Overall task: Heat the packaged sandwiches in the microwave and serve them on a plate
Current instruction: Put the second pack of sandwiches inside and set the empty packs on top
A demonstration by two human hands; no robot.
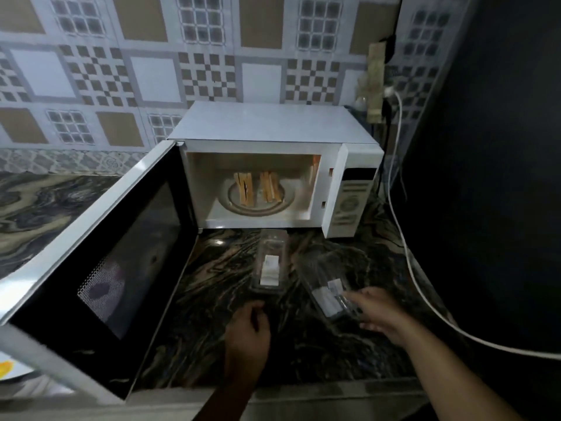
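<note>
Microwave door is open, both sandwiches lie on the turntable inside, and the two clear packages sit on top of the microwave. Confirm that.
Wrong in one respect: the two clear packages lie on the counter before the microwave, not on top, as the head view shows. Door open, sandwiches on the turntable.

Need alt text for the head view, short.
White microwave with door swung open, two sandwiches on its turntable. Two clear packages lie on the dark counter; the right hand touches one, the left hand hovers near the other.

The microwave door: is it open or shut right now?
Open. The microwave door swings wide to the left, showing two sandwiches on the turntable inside.
</note>
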